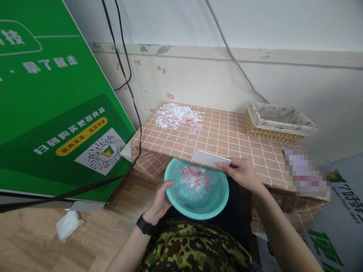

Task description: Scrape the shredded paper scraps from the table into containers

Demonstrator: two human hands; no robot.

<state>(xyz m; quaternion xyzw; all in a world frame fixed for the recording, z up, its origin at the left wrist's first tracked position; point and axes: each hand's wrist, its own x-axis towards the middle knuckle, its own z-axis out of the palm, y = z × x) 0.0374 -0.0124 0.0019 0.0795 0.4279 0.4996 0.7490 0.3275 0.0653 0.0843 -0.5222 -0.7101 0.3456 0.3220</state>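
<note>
My left hand [160, 200] is closed on the left rim of a turquoise plastic colander [195, 211], its thumb over the edge. The colander is at the front edge of the table, over my lap, with pink and white paper scraps [195, 179] inside. In my right hand [242, 172] is a flat white rectangular card [211, 157], pinched by its right end. The card lies at the table edge, above the colander's far rim. Farther back on the table is a pile of white and pink paper scraps [177, 115], with some loose pieces trailing toward me.
A checked brown cloth covers the table [221, 132]. A lined wicker basket [275, 132] stands at the back right, with a blurred flat item [304, 173] nearer me. To the left is a green cabinet [56, 94] with a black cable [133, 98]. A white bag [69, 225] lies on the floor.
</note>
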